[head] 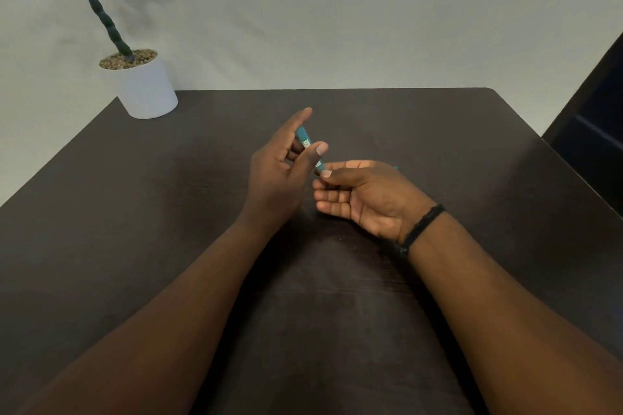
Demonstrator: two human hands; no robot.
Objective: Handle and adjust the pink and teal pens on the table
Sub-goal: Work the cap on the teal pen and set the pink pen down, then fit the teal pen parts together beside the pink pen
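Teal pen (306,139) mid-frame, pinched loosely by left hand (279,175); right hand (364,195) thumb grips lower end. Risk: light fingertip hold, pen slips onto table (438,131). Pink pen unseen

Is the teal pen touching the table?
Apart. The head view shows the teal pen lifted above the table, held between the left hand and right hand.
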